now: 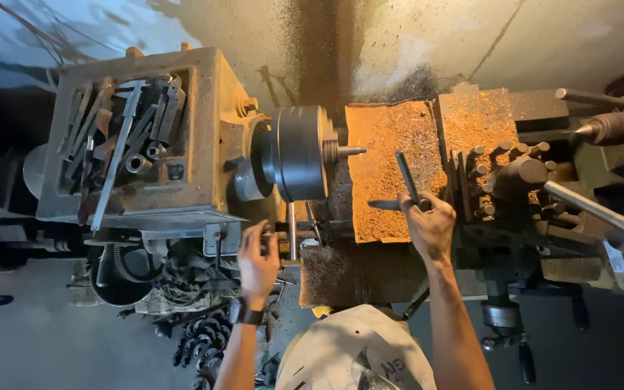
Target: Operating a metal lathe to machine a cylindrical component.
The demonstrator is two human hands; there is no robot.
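I look down on a metal lathe. Its dark round chuck [301,153] holds a short metal workpiece [348,151] that points right. My right hand [429,224] grips a dark metal tool [406,178], a bar that sticks up over a brown board [388,137] strewn with metal shavings. My left hand [257,263] rests on the front of the lathe below the headstock, its fingers near a vertical lever [292,230]; whether it grips anything I cannot tell. A dark band sits on the left wrist.
The headstock top [204,87] carries a tray of several wrenches and tool bits [120,141]. The tool post [503,180] with several bolts stands to the right, the tailstock centre [597,128] beyond it. A long handle [601,213] juts right. Gears [200,336] lie on the floor.
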